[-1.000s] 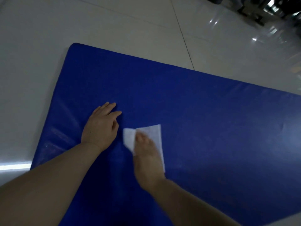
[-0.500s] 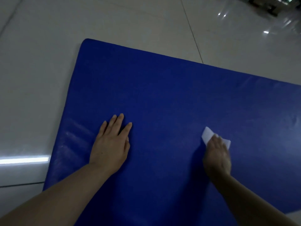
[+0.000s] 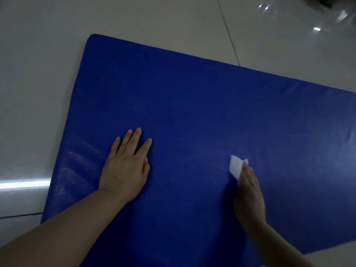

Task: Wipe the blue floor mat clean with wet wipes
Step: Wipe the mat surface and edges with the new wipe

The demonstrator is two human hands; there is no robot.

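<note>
Blue floor mat (image 3: 192, 112) lies flat on the pale tiled floor (image 3: 154, 20), left hand (image 3: 125, 170) planted palm-down with fingers straight and spread, right hand (image 3: 249, 195) stretched out flat, pressing the white wet wipe (image 3: 235, 166) onto the mat.

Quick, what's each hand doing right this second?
Left hand: open, flat on the blue mat, holding nothing.
Right hand: open, straight fingers pressing the white wipe onto the mat.

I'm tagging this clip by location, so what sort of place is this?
Probably an indoor room, perhaps a gym or play area: a padded blue vinyl floor mat lies on glossy pale floor tiles reflecting overhead lights.
</note>
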